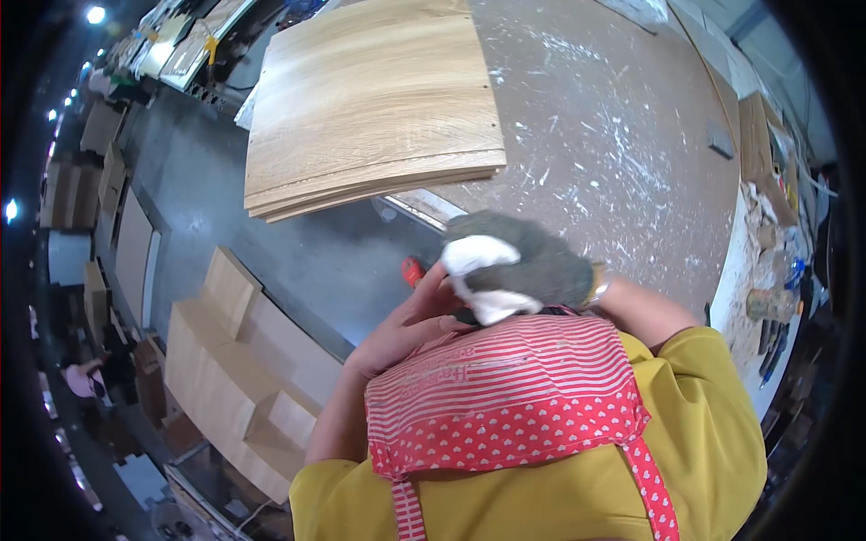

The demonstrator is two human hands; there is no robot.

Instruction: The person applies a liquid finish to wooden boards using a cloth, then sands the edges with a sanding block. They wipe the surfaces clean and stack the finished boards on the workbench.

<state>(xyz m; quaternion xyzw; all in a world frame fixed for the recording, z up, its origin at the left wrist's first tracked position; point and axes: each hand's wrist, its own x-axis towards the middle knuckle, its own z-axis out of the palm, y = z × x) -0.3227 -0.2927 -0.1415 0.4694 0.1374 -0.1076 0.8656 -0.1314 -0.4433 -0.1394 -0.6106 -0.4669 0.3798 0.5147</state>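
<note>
My two hands meet in front of the striped red-and-white apron [505, 379]. My right hand [528, 270] wears a dark grey-green glove, slightly blurred, its fingers curled. White patches show at its finger end; I cannot tell whether they are part of the glove or a separate cloth. Bare, my left hand [410, 316] has its fingers bent against the white part, its thumb below. A small dark piece [465, 316] shows between the hands, its kind unclear. Beyond them, a stack of wood-grain panels [374, 99] overhangs the worktable's left edge.
The brown worktable [595, 117] carries white scuffs and a small grey block [719, 141]. At the right, a white ledge holds a jar [769, 305] and several tools. Wood-grain board pieces [216, 361] stand at lower left. A red object [412, 270] lies beyond my left hand.
</note>
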